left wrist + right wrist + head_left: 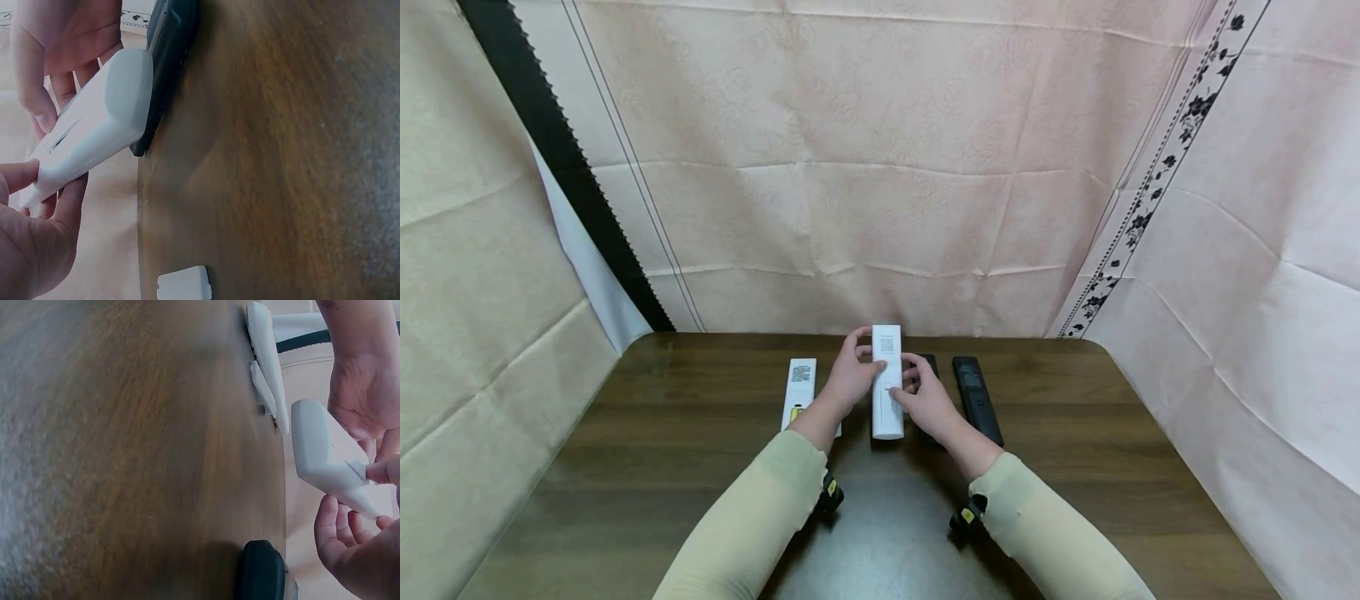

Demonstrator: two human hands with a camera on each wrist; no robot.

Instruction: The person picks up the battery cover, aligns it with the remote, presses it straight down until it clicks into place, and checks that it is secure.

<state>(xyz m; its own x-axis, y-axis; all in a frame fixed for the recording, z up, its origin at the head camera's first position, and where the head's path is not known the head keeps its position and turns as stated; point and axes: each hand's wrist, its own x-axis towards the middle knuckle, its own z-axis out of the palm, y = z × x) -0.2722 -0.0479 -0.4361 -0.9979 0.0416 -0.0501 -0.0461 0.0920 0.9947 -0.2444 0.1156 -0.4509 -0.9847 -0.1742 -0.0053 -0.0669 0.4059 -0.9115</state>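
A white remote control [887, 408], its back face showing with a small printed label, is held up over the table between both hands. My left hand [850, 377] grips its left side, thumb laid over the back face. From the right, my right hand [929, 403] holds it with the thumb on the back face, lower down. In the right wrist view, that thumb lies by a seam on the white remote [315, 440]. Left of the hands lies a second white remote [800, 379] with a yellow battery showing in its back.
A small white battery cover [184, 284] lies on the table near the second white remote. To the right lie a black remote [976, 396] and another black remote [931, 362], partly hidden by the right hand. Cloth [880, 208] hangs behind the brown table [700, 467].
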